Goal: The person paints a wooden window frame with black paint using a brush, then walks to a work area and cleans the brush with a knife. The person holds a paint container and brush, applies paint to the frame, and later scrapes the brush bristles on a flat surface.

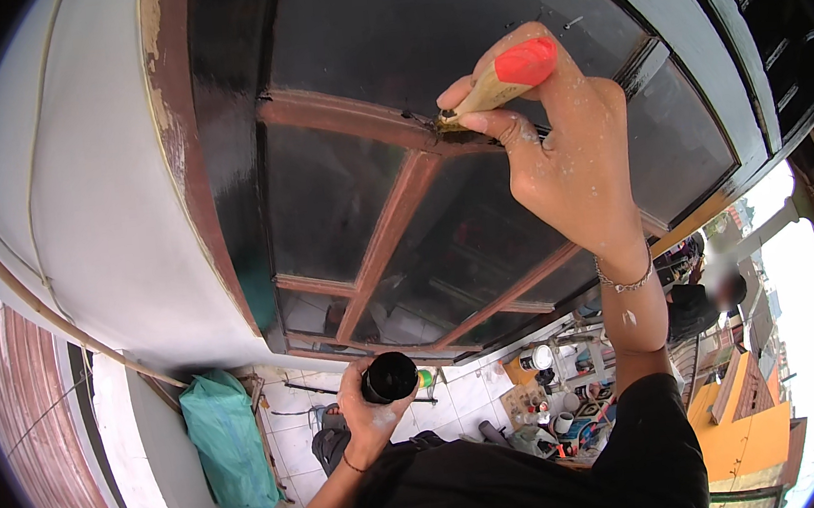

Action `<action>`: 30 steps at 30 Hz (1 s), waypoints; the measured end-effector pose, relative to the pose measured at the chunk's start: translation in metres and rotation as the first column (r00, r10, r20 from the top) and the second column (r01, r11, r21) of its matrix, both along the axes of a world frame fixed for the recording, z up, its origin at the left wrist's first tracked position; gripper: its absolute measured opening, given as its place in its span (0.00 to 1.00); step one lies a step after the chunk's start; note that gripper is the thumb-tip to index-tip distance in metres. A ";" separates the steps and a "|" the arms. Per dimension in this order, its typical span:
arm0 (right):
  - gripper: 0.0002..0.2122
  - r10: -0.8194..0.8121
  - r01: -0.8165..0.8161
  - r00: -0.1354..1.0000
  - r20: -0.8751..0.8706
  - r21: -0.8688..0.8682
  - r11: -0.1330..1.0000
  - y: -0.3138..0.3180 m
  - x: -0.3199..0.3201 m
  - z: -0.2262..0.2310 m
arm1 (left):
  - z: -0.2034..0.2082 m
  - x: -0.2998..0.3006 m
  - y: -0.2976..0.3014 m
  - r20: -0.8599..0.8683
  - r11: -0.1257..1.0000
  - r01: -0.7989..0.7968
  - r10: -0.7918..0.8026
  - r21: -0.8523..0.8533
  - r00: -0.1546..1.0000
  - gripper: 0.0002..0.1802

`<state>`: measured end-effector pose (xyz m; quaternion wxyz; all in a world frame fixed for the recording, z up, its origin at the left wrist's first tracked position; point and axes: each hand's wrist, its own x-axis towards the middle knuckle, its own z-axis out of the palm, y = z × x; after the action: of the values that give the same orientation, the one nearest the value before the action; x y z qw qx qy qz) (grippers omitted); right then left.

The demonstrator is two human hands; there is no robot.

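Observation:
My right hand (573, 150) is raised and closed around a paintbrush (498, 84) with a pale wooden handle and a red end. The bristles touch a brown crossbar (345, 118) of a window frame, where dark paint shows beside the brush. Lower down, my left hand (369, 414) grips a round black container (390, 378); what is inside is too dark to make out. Dark glass panes (338, 202) sit between the brown bars. Parts of the surrounding frame (226, 105) are glossy black.
A green sack (229, 438) stands against the low wall on the left. Paint pots, a white bucket (536, 357) and tools crowd the tiled floor (470, 395) at the right. Another person in dark clothes (692, 313) is farther off to the right. A cable (34, 143) hangs along the white wall.

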<state>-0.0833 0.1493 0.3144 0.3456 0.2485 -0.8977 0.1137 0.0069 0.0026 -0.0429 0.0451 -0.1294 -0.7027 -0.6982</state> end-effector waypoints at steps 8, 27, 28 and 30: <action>0.12 0.050 -0.050 0.999 0.017 0.008 0.999 0.019 -0.002 0.005 | -0.003 0.002 0.003 -0.013 1.000 0.010 -0.010 0.025 1.000 0.29; 0.12 -0.086 0.086 0.996 -0.001 0.035 0.996 0.028 0.013 0.019 | 0.000 0.003 -0.007 0.031 0.999 0.038 -0.039 0.028 0.999 0.30; 0.11 -0.089 0.089 0.996 -0.005 0.057 0.994 0.030 0.016 0.024 | 0.000 0.003 -0.007 0.036 0.999 0.035 -0.036 0.024 0.999 0.30; 0.10 -0.073 0.072 0.997 -0.029 -0.034 0.997 0.026 0.017 0.026 | 0.001 0.002 -0.008 0.028 1.000 0.024 -0.024 0.009 0.999 0.30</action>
<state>-0.0658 0.1751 0.3403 0.3671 0.2119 -0.8988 0.1122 0.0090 -0.0055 -0.0424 0.0273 -0.1275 -0.6987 -0.7034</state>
